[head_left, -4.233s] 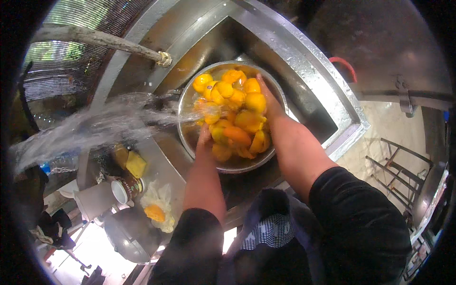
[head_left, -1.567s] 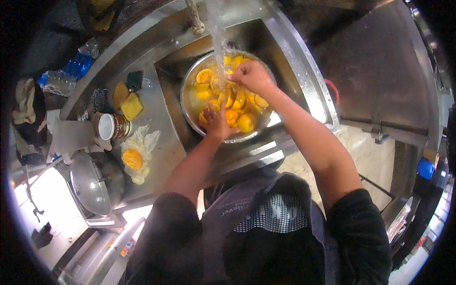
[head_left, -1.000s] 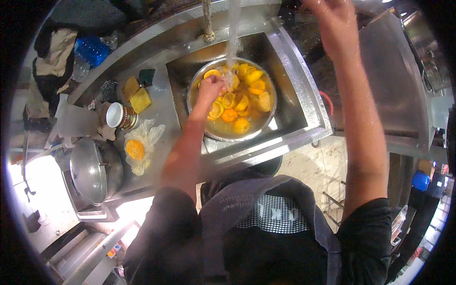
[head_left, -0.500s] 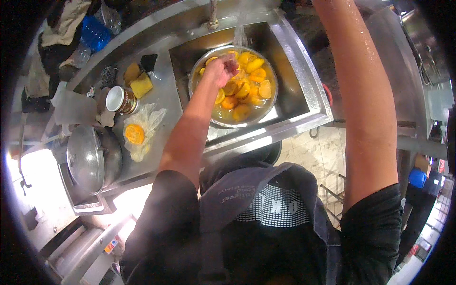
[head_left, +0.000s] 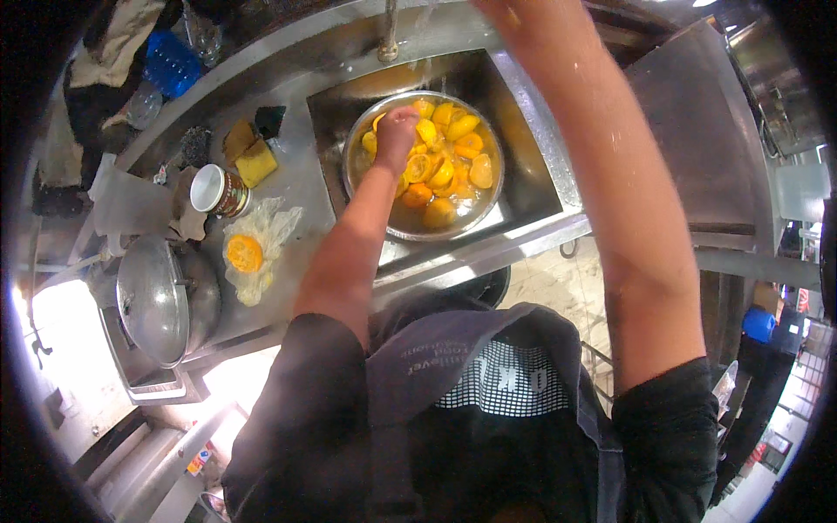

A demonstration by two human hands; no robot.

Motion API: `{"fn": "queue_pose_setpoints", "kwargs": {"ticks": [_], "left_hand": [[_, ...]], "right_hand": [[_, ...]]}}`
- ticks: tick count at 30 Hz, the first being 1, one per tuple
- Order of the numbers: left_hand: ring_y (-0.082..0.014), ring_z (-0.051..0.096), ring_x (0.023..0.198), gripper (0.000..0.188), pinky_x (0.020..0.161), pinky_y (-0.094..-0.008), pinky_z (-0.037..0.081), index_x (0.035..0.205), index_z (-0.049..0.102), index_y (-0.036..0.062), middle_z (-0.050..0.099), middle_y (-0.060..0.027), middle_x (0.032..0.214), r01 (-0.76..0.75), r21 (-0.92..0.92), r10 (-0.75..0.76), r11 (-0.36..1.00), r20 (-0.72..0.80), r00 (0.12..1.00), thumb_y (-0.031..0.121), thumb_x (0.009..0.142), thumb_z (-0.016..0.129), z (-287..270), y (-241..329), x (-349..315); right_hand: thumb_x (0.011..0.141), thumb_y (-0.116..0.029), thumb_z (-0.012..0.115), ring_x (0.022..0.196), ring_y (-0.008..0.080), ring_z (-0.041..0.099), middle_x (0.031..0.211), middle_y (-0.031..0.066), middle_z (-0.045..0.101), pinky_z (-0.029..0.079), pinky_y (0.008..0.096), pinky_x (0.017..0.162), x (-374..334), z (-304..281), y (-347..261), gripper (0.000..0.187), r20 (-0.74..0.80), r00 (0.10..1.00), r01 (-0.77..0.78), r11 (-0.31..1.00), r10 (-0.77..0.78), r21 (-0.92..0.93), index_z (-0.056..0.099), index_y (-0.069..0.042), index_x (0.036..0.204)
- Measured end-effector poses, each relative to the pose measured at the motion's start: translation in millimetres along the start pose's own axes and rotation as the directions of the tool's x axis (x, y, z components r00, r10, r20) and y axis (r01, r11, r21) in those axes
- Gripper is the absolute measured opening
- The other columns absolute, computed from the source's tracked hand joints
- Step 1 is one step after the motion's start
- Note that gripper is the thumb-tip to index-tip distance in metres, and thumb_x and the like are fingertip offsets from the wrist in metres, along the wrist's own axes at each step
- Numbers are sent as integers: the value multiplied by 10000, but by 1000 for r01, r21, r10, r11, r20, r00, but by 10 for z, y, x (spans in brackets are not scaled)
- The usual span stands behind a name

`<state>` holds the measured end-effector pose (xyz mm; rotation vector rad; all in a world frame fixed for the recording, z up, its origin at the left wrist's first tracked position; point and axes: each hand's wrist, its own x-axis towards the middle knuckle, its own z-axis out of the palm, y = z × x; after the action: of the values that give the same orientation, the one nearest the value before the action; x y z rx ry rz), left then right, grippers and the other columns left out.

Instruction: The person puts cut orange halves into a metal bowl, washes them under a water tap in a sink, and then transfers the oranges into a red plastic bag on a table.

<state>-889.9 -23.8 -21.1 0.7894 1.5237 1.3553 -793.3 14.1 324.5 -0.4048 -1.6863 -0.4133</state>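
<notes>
A round metal bowl (head_left: 350, 185) in the sink holds cut orange and yellow citrus pieces (head_left: 443, 174) in water. My left hand (head_left: 398, 136) is over the bowl's left side, at the fruit. Its fingers are curled, and what they hold, if anything, is hidden. My right forearm (head_left: 602, 131) reaches up past the sink's right side, and the hand is cut off by the upper edge. A metal spout (head_left: 389, 42) is above the sink, and a few water drops show to its right.
Left of the sink (head_left: 534, 179), the metal counter (head_left: 301, 166) bears a citrus half (head_left: 244, 254) on a crumpled plastic bag (head_left: 277, 228), a white-rimmed tub (head_left: 209, 189), a yellow sponge (head_left: 256, 164) and a large metal pot (head_left: 155, 301). A blue bottle (head_left: 171, 63) is at the far left.
My right forearm has swung left toward the sink's far side. The water stream right of the spout has thinned to drops. My left hand has shifted slightly left within the bowl.
</notes>
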Motion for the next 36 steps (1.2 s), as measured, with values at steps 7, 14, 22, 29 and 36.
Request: {"fn": "queue_pose_setpoints", "kwargs": {"ticks": [7,14,22,29,36], "left_hand": [[-323,366,1164,479,950,-431,311,1158,518,111,413,-174,1244,132,593,88,794,-327,941,361,756,591,-129,-392,4],[-305,285,1232,570,997,-450,237,1265,409,168,339,-123,1323,-37,847,345,530,-176,922,438,776,526,-493,-699,-33],[-301,416,1097,274,893,-415,345,977,610,117,475,-109,1171,-311,821,265,479,203,943,257,749,554,-91,-557,8],[-226,481,1008,193,814,-367,393,833,661,89,549,-81,1009,-642,766,341,33,595,728,164,731,516,1086,-568,288],[-241,530,964,216,789,-365,419,918,612,64,562,-98,1022,-788,594,102,-162,805,585,133,759,484,1051,-538,586]], "right_hand": [[709,-194,640,1138,285,408,1207,216,423,322,346,954,-3161,-991,608,638,722,107,-784,504,684,-362,341,43,1221],[702,-315,666,761,253,571,928,144,555,462,386,564,-3777,-916,505,642,523,-697,-589,24,490,-808,370,-16,1187],[705,-133,591,717,311,596,848,159,601,475,374,641,-4080,-823,433,320,709,57,-522,626,703,-579,542,-21,1001],[690,-140,606,796,271,614,844,159,628,471,349,717,-3595,-528,443,224,639,-202,-632,399,743,-664,639,-45,890],[676,-113,584,708,324,598,736,154,616,475,376,666,-3572,-891,400,186,658,-121,-703,403,744,-586,623,-33,839]]}}
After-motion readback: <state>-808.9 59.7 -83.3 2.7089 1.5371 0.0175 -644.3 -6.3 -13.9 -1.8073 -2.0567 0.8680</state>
